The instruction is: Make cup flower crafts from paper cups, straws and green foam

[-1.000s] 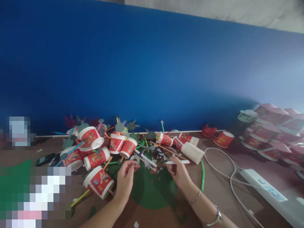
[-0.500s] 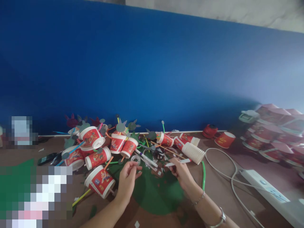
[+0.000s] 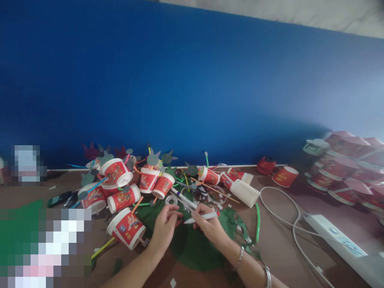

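Observation:
My right hand (image 3: 207, 226) grips a white marker (image 3: 210, 216) with a red end pointing right; its other end points left toward my left hand (image 3: 165, 228). That left hand is closed, thumb and fingers brought together, and whatever may be between them is too small to make out. Both hands hover over a large green sheet (image 3: 195, 256) on the table. Left of my left hand lies a red paper cup (image 3: 127, 230) on its side, with an orange straw through it. More white pens (image 3: 184, 198) and a roll of tape (image 3: 171, 201) lie just beyond my fingers.
Several decorated red cups (image 3: 123, 199) with straws and paper shapes are heaped at the left. A nested cup stack (image 3: 240, 190) lies behind my right hand. Rightward are cut green scraps (image 3: 237, 224), a white cable (image 3: 295, 218), a power strip (image 3: 333, 232) and piled red cups (image 3: 345, 168).
My right hand has moved left and down with the marker, close to my left hand, exposing cut green scraps. My left hand has shifted only slightly right.

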### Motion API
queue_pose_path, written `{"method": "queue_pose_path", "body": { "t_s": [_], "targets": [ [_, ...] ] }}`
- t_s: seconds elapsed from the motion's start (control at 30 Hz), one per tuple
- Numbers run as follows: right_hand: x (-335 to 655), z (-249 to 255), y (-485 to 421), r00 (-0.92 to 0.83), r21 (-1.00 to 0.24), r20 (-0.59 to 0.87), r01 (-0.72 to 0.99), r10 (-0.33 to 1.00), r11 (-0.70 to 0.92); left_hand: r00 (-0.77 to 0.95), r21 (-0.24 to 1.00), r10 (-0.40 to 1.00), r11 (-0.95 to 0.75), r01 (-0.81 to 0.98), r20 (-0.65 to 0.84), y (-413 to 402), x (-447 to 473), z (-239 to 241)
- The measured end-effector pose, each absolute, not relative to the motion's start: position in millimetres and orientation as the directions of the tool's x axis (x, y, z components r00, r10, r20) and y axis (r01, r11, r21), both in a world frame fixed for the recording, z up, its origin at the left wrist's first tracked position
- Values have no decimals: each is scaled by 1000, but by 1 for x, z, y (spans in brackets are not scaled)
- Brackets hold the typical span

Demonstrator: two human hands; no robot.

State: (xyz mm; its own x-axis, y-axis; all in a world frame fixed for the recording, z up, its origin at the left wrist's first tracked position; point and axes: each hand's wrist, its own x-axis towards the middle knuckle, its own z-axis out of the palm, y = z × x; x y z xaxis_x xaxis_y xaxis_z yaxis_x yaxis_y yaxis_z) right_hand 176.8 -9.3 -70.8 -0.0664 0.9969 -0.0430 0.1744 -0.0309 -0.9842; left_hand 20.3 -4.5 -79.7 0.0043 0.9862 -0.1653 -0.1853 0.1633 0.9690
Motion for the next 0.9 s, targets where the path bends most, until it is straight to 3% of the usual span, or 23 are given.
{"method": "queue_pose_path", "body": {
  "t_s": [0.37, 0.9],
  "targets": [
    [175, -82, -9, -46, -949, -14, 316, 999, 1, 4, 973, 986, 163, -164, -164, -5, 21, -78],
    [173, -80, -10, -105, -933, -2, 357, 994, 36, 19, 975, 989, 148, -163, -147, -6, 20, -78]
  ]
}}
